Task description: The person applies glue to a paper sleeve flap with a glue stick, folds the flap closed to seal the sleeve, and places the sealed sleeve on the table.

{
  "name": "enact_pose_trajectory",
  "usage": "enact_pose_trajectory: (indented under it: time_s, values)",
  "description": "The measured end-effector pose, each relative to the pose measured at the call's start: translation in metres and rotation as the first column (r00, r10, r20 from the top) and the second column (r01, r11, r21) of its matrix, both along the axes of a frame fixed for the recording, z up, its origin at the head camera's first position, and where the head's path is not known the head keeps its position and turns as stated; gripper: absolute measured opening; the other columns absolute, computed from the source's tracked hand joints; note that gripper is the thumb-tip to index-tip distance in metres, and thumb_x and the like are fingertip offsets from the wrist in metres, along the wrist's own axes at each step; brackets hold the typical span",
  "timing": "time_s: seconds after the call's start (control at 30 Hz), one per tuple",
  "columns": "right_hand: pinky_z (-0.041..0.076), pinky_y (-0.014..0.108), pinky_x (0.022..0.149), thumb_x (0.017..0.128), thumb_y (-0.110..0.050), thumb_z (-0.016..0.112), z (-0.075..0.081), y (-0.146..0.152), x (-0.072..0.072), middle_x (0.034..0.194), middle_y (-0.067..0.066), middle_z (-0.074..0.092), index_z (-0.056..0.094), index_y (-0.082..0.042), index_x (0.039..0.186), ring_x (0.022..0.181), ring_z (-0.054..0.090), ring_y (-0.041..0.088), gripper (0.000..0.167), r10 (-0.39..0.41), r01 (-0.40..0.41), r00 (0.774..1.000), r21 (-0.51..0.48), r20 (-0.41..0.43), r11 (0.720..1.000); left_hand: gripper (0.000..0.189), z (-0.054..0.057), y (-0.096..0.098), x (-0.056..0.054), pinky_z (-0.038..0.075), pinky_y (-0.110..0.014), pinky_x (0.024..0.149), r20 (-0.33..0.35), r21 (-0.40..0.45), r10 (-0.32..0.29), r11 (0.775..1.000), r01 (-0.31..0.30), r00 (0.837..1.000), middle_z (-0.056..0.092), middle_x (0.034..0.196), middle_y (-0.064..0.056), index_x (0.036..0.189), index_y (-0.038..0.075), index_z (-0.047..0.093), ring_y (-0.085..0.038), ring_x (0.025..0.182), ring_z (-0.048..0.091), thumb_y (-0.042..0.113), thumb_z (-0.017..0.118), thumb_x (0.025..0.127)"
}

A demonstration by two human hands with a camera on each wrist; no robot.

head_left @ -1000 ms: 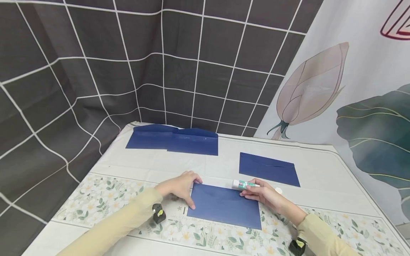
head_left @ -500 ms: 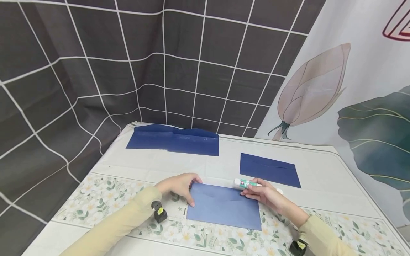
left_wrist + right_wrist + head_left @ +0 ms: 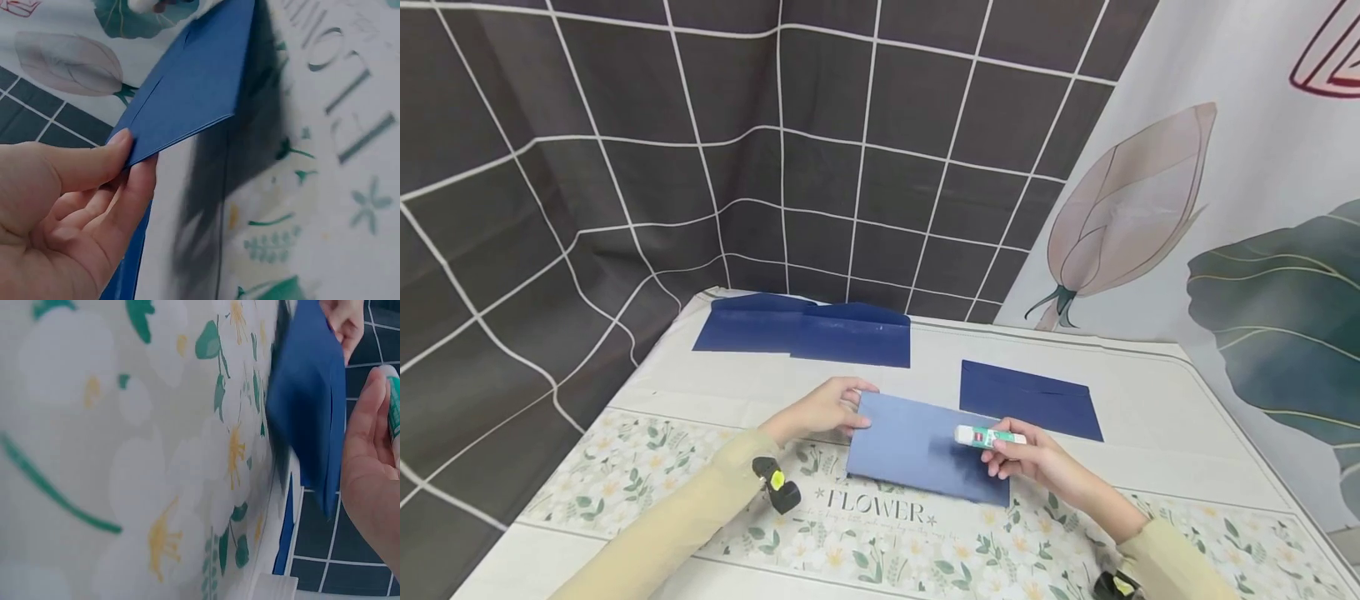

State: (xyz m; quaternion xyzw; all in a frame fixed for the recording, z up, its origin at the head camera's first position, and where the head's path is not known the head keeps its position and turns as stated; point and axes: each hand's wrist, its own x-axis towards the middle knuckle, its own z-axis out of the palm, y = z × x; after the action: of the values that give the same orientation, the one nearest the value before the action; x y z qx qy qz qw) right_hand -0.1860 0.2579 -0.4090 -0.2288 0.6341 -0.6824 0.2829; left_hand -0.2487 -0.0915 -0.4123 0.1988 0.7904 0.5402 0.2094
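From the head: reaching in from the lower left with the left hand (image 3: pixel 823 407), wrist low, thumb and fingers closed in a pinch on the left end of a blue envelope (image 3: pixel 902 442). Reaching in from the lower right with the right hand (image 3: pixel 1041 465), fingers curled round a glue stick (image 3: pixel 983 437), held crosswise in front of the blue envelope's right part. Flat a second ago – now raised off the tablecloth (image 3: pixel 715 392), fully baring the printed word FLOWER (image 3: pixel 876 507). Unchanged farther back: two overlapping envelopes (image 3: pixel 850 337) and a single envelope (image 3: pixel 1030 402).

From the left wrist: clamped, thumb against fingers, on one corner of the blue envelope, tilted above a shadow.

From the right wrist: gripping the glue stick near the blurred blue envelope – touching or apart, impossible to tell
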Motion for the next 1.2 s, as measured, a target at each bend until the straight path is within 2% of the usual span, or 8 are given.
enact_pose_trajectory:
  time_s: [0.23,0.43,0.57,0.7,0.9,1.07,1.2]
  values:
    - [0.057,0.026,0.074,0.101,-0.004,0.037,0.004,0.005,0.007,0.098,0.000,0.071,0.055,-0.008,0.112,0.082,0.068,0.008,0.021,0.072,-0.070,0.995,0.030,-0.063,0.997,0.058,0.009,0.019,-0.021,0.060,-0.035,0.072,0.011,0.106,0.133,0.985,-0.133,0.991,0.064,0.107,-0.029,0.137,-0.009,0.042,-0.018,0.079,0.069,-0.007,0.065,0.084]
    - [0.057,0.031,0.076,0.100,-0.003,0.038,0.004,0.003,0.012,0.096,0.000,0.071,0.056,-0.007,0.112,0.080,0.067,0.007,0.022,0.128,-0.123,0.988,0.063,-0.083,0.990,0.058,0.016,0.043,-0.045,0.060,-0.034,0.076,0.043,0.137,0.263,0.954,-0.267,0.964,0.062,0.117,-0.030,0.138,-0.004,0.046,-0.018,0.081,0.068,-0.006,0.067,0.084]
    - [0.058,0.031,0.075,0.099,-0.003,0.039,0.004,-0.001,0.016,0.094,0.000,0.071,0.057,-0.004,0.110,0.080,0.067,0.007,0.021,0.163,-0.157,0.984,0.082,-0.070,0.984,0.058,0.018,0.065,-0.060,0.059,-0.034,0.079,0.064,0.151,0.319,0.933,-0.325,0.945,0.059,0.124,-0.029,0.138,-0.001,0.048,-0.026,0.093,0.069,-0.003,0.069,0.084]
    - [0.059,0.030,0.072,0.099,-0.002,0.040,0.005,-0.006,0.019,0.093,0.000,0.071,0.055,0.002,0.107,0.078,0.068,0.006,0.017,0.198,-0.194,0.978,0.063,-0.071,0.979,0.057,0.017,0.089,-0.071,0.058,-0.035,0.083,0.084,0.169,0.326,0.927,-0.335,0.942,0.059,0.127,-0.028,0.139,0.000,0.048,-0.029,0.103,0.067,-0.001,0.069,0.085]
    - [0.057,0.026,0.073,0.100,-0.004,0.039,0.007,-0.010,0.020,0.094,-0.003,0.071,0.055,-0.003,0.108,0.079,0.067,0.005,0.018,0.254,-0.254,0.967,0.063,0.003,0.965,0.053,0.009,0.126,-0.083,0.058,-0.034,0.083,0.134,0.212,0.316,0.917,-0.339,0.939,0.059,0.127,-0.028,0.137,0.000,0.050,-0.030,0.108,0.066,-0.004,0.066,0.086]
    - [0.055,0.022,0.074,0.100,-0.004,0.039,0.007,-0.010,0.022,0.095,-0.004,0.072,0.056,-0.008,0.111,0.080,0.066,0.004,0.020,0.281,-0.283,0.959,0.044,0.031,0.958,0.052,0.003,0.153,-0.087,0.058,-0.030,0.079,0.185,0.224,0.311,0.910,-0.348,0.932,0.058,0.128,-0.028,0.137,0.001,0.052,-0.030,0.105,0.067,-0.005,0.065,0.087]
    - [0.055,0.022,0.074,0.099,-0.002,0.038,0.004,-0.010,0.023,0.096,-0.004,0.071,0.055,-0.005,0.111,0.081,0.065,0.003,0.021,0.309,-0.309,0.951,0.000,0.010,0.951,0.051,0.001,0.167,-0.086,0.057,-0.032,0.084,0.203,0.227,0.308,0.909,-0.351,0.929,0.058,0.128,-0.027,0.135,0.000,0.052,-0.032,0.108,0.066,-0.006,0.064,0.086]
